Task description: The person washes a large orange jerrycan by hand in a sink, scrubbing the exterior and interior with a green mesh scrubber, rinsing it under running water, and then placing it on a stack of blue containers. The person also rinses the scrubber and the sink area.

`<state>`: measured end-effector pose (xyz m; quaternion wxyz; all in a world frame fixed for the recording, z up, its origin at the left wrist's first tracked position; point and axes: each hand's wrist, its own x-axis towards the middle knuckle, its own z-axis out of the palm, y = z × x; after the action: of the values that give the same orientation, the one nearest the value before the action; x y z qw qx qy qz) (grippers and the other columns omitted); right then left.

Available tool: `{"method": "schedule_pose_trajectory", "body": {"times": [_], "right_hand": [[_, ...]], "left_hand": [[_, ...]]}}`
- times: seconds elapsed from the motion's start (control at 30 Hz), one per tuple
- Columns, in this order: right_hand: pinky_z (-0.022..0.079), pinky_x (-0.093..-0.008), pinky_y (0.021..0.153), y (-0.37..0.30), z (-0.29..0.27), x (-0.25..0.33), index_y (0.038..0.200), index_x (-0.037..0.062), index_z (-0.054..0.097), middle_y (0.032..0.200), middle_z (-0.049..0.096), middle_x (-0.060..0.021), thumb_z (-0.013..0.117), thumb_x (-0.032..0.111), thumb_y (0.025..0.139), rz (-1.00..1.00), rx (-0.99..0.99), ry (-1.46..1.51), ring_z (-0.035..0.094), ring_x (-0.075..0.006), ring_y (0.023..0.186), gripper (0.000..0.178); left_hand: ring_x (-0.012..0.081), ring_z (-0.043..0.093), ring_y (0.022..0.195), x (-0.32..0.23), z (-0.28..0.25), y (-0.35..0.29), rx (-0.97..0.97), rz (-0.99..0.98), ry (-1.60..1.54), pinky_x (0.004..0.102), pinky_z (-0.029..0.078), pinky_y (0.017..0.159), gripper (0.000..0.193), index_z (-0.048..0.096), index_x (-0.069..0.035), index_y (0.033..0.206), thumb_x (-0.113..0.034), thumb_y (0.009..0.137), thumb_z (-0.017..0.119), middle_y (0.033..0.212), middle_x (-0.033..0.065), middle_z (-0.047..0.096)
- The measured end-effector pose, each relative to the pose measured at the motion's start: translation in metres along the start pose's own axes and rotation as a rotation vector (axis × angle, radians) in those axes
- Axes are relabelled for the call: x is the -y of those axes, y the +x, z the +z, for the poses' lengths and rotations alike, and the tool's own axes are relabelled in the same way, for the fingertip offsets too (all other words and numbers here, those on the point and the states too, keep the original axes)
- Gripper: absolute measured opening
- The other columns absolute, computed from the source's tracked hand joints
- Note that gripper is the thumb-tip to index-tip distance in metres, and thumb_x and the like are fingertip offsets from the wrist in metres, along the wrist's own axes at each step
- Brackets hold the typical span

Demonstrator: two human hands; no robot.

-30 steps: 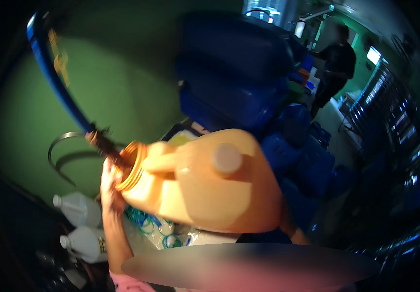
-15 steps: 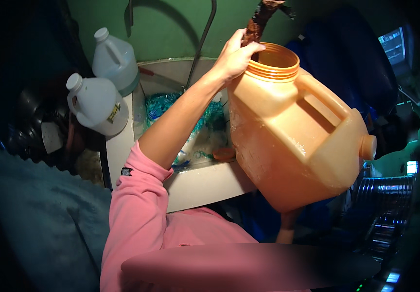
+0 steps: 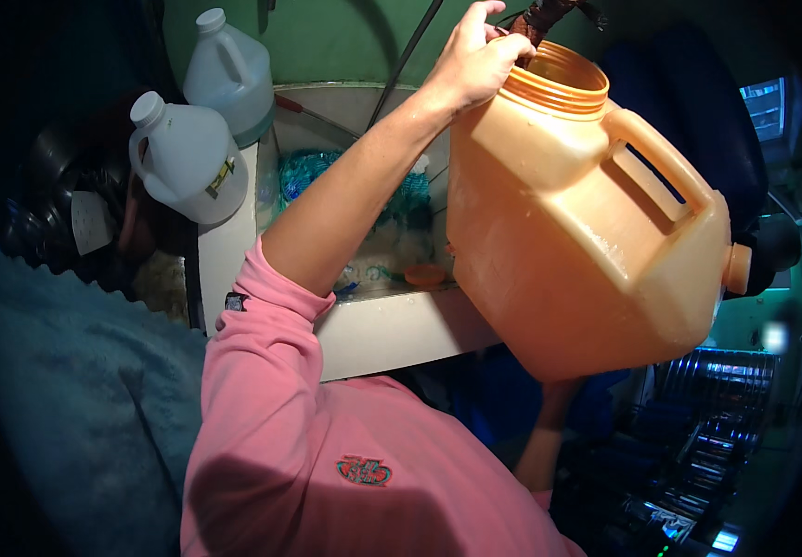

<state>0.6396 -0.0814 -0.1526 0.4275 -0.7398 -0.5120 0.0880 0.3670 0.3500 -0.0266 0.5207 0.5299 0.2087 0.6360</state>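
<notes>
A large translucent orange jug (image 3: 568, 241) is held up and tilted, its wide threaded mouth toward the upper left and its side handle facing up. My left hand (image 3: 478, 63) grips the jug's rim, the thumb beside a dark brown wrapped pipe (image 3: 538, 20) whose end reaches the open mouth. Under the jug's base, my right hand (image 3: 561, 395) bears it from below, with its fingers hidden. A small orange capped spout (image 3: 737, 269) juts from the jug's right side. Behind my left arm, a pale basin (image 3: 401, 320) holds teal netting or plastic (image 3: 406, 195) and an orange lid (image 3: 425, 275).
Two translucent white jugs (image 3: 183, 162) with caps stand on the basin's left ledge. A red-handled tool (image 3: 294, 105) leans at the basin's back. Large dark blue containers (image 3: 698, 121) stand at the right. A grey-blue cloth (image 3: 76, 399) hangs at the left.
The orange jug and my left hand appear farther right and higher in view. The whole scene has also shifted upward, showing more of my pink shirt and right forearm.
</notes>
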Motion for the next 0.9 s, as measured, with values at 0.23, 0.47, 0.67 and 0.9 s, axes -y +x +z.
{"method": "schedule_pose_trajectory", "body": {"times": [0.23, 0.47, 0.67, 0.9], "right_hand": [[0.053, -0.0485, 0.1, 0.016, -0.003, -0.026, 0.157, 0.0098, 0.031, 0.15, 0.047, -0.0136, 0.041, 0.054, 0.106, 0.444, -0.081, 1.002, 0.052, -0.0306, 0.132, 0.068], [0.054, -0.0481, 0.098, 0.018, -0.006, -0.033, 0.154, 0.0082, 0.037, 0.149, 0.048, -0.0134, 0.044, 0.054, 0.105, 0.524, -0.055, 1.115, 0.053, -0.0308, 0.131, 0.067], [0.047, -0.0551, 0.105, 0.018, -0.009, -0.029, 0.153, 0.0089, 0.038, 0.15, 0.047, -0.0148, 0.045, 0.059, 0.102, 0.578, -0.083, 1.037, 0.05, -0.0341, 0.134, 0.072], [0.034, -0.0491, 0.116, 0.021, -0.045, 0.032, 0.154, 0.0075, 0.038, 0.157, 0.04, -0.0149, 0.042, 0.051, 0.105, 0.568, -0.378, 0.823, 0.043, -0.0318, 0.14, 0.065]], "left_hand": [[0.0216, 0.064, 0.068, 0.002, -0.01, 0.015, 0.148, 0.673, 0.766, 0.0447, 0.038, 0.107, 0.012, 0.061, -0.014, 0.07, -0.012, 0.083, 0.062, 0.064, 0.0038, 0.061], [0.0234, 0.066, 0.088, -0.025, 0.001, 0.007, 0.006, 0.153, 0.4, 0.0384, 0.047, 0.096, 0.049, 0.05, -0.001, 0.117, -0.025, 0.078, 0.068, 0.094, 0.0142, 0.065], [0.0208, 0.065, 0.096, -0.033, -0.003, -0.002, -0.034, -0.099, 0.101, 0.0326, 0.051, 0.089, 0.07, 0.043, 0.007, 0.14, -0.024, 0.083, 0.069, 0.107, 0.017, 0.066], [0.0197, 0.055, 0.121, -0.018, -0.061, -0.074, -0.167, -0.179, -0.156, 0.0333, 0.041, 0.108, 0.057, 0.036, 0.0, 0.148, -0.015, 0.098, 0.058, 0.129, 0.0135, 0.059]]}}
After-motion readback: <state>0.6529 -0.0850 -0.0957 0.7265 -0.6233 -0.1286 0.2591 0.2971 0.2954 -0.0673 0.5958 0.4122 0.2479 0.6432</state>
